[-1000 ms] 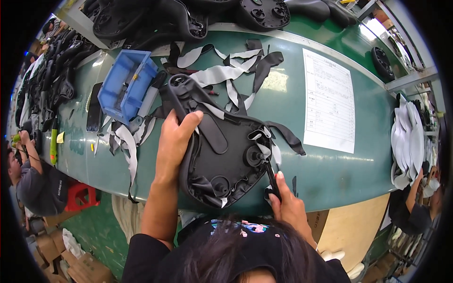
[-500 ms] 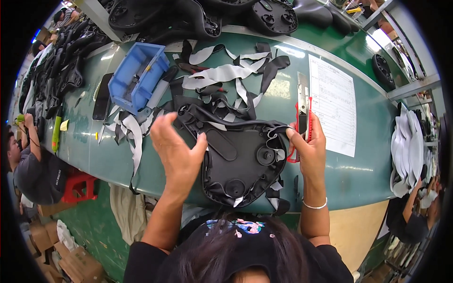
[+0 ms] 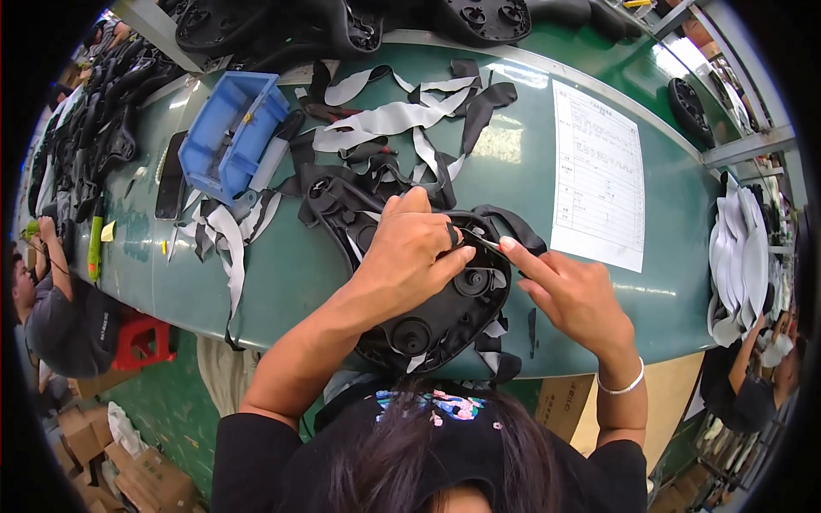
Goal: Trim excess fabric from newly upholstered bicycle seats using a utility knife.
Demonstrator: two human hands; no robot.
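A black seat [image 3: 445, 318] lies underside up before me, its cover material folded in over the rim. My left hand [image 3: 398, 256] reaches across it, fingers closed on the cover's edge at the far rim. My right hand [image 3: 577, 299] holds a utility knife [image 3: 487, 244], mostly hidden in the grip. Its narrow metal end meets the rim beside my left fingertips. A loose black strip [image 3: 513, 227] hangs off the rim by the knife. Black and white offcuts [image 3: 376, 128] are strewn beyond the seat.
On the green table [image 3: 599, 316] stand a blue bin [image 3: 224, 128] and, beside it, a dark phone [image 3: 171, 175]. A printed sheet [image 3: 596, 175] lies to the right. More black seats [image 3: 282, 34] line the back. At far left a co-worker [image 3: 64, 321] sits near a red stool [image 3: 144, 338].
My left hand has moved right and closed on the cover's edge. My right hand has tilted the upright knife down to the rim. The view has shifted slightly.
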